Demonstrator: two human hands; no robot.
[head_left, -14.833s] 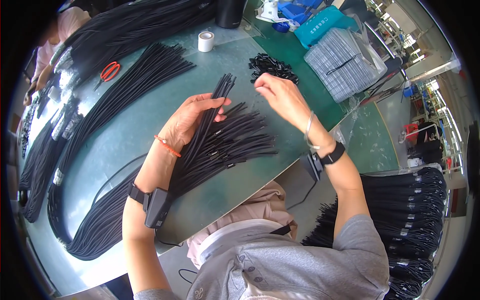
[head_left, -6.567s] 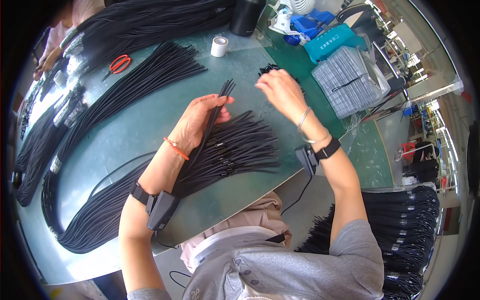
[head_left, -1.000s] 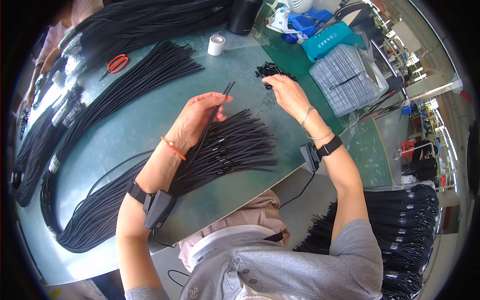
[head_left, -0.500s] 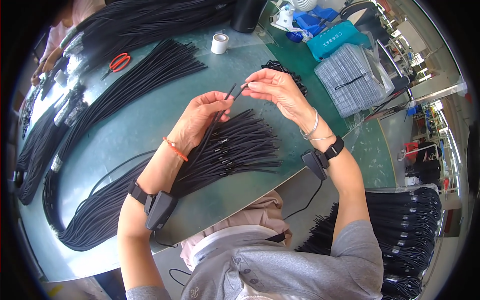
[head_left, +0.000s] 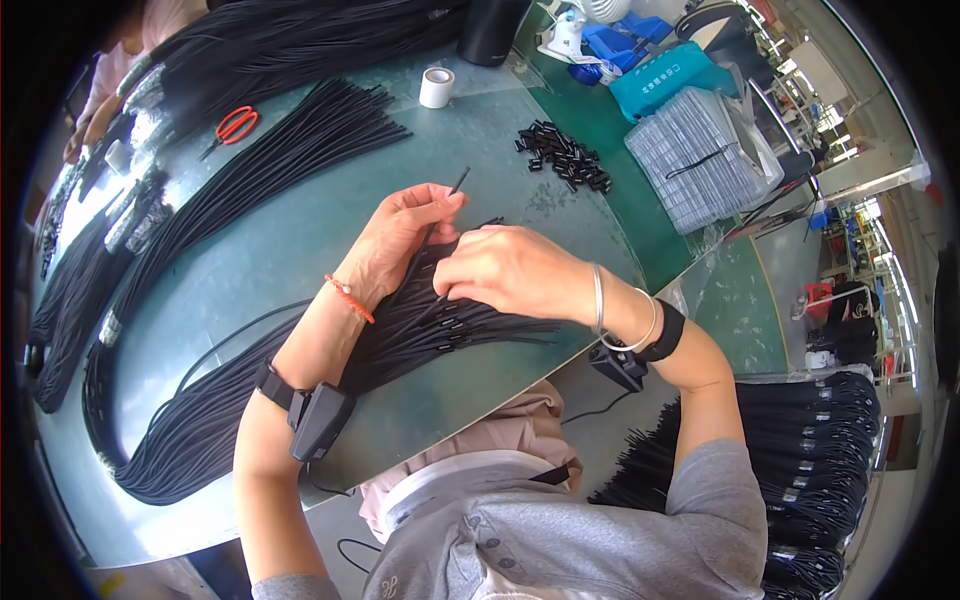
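My left hand is closed around a black cable, and the cable's free end pokes up past the thumb. Lower and to the right, my right hand bends over the near cable bundle with its fingers pinched together. A short dark piece of black cable shows at its fingertips; the rest is hidden by the hand. The bundle of black cables curves across the table under my left forearm, several of its cables bearing small sleeves near their ends. A pile of short black sleeves lies beyond my right hand.
Red-handled scissors, a white tape roll and another cable bundle lie on the green table. Stacked clear plastic trays and a teal bag stand far right. More cables hang at my right. A person is far left.
My right hand has moved down and toward me, from the cable tip to over the bundle, uncovering the sleeve pile. One of the two raised cable ends is gone from above my left hand.
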